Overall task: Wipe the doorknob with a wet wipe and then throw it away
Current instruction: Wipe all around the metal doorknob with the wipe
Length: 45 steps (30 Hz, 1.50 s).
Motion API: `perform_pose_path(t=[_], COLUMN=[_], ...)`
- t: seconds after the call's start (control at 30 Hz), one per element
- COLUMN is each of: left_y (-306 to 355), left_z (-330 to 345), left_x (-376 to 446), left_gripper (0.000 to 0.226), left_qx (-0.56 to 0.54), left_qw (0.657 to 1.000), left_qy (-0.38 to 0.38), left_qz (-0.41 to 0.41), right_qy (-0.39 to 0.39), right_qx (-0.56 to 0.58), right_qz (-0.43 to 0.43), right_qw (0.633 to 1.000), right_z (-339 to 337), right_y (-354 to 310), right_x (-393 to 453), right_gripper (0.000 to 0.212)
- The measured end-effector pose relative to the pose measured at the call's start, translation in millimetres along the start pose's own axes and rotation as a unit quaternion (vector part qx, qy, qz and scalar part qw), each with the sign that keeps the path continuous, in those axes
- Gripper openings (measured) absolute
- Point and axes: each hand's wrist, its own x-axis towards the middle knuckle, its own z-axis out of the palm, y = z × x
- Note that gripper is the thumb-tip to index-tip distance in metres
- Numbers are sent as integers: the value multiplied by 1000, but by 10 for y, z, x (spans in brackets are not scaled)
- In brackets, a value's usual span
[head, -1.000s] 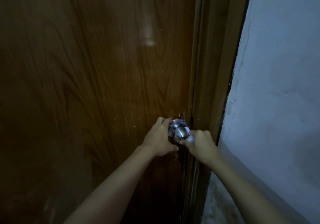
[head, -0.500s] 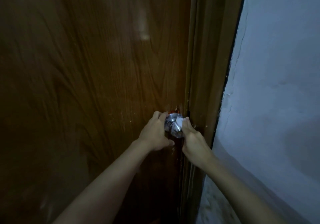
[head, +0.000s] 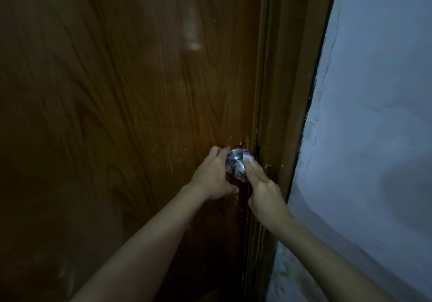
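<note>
Left grip [head: 214,175] cupped around doorknob [head: 235,166], right grip [head: 263,184] pressing wet wipe [head: 247,159] onto it, both forearms extended.

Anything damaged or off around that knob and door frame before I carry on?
Yes: pale scratches and chips mark the wooden door just left of the doorknob and the door frame beside it. The wall is cracked and ragged along the frame. The wet wipe looks normal.

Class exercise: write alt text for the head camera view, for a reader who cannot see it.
Two bare hands work on a shiny metal doorknob on a dark wooden door: the left hand steadies it while the right hand presses a white wet wipe against it.
</note>
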Motion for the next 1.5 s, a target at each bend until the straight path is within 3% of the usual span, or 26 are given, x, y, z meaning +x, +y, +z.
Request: perform_pose_path(t=[0.23,0.37,0.47,0.53,0.63,0.67,0.73,0.8,0.9,0.97,1.03,1.1,1.23,1.3,1.4,1.5], left_y=[24,25,25,31,25,21,15,12,7,5,3,0,-12,-10,-12,-12], left_z=[-12,-11,-7,-9,-15,-14,-10,-1,-1,-10,-14,-12,-7,-6,-7,-3], left_x=[-5,-13,-16,-16,-15,-14,-24,-31,-37,-33,-35,-43,-43,-44,-40,-35], left_gripper=[104,104,103,104,107,109,111,112,113,113,115,116,117,117,118,119], left_qx=[-8,-21,-28,-28,-21,-21,-21,-23,-27,-27,-25,-21,-29,-32,-33,-21], left_qw=[1000,1000,1000,1000,1000,1000,1000,1000,1000,1000,1000,1000,999,999,999,1000], left_qy=[-1,-10,-3,0,-5,-7,-10,-9,-9,-11,-13,-14,-11,-13,-15,-15], left_qz=[-8,-7,-9,-8,-1,0,-3,-6,-6,-9,-10,-4,-5,-9,-11,-10], right_qy=[-17,-19,-9,-33,-77,-69,-26,-6,-47,-7,30,15,20,59,89,104], right_qx=[-2,-35,147,379,674,709,733,727,720,706,670,645,607,523,325,174], right_qz=[34,6,122,226,306,314,325,335,342,353,356,341,345,344,263,136], right_qw=[999,999,982,897,668,628,597,599,602,614,651,684,716,777,904,970], right_z=[-28,14,-39,-88,-72,-71,-48,-55,-65,-38,-19,-8,-85,-68,67,100], right_y=[-27,6,44,27,33,31,41,31,18,38,-1,-69,-140,-164,-194,-172], right_x=[105,46,58,69,44,46,85,111,120,147,146,109,100,125,51,-61], right_gripper=[72,74,60,43,39,40,39,36,39,42,38,37,30,26,50,61])
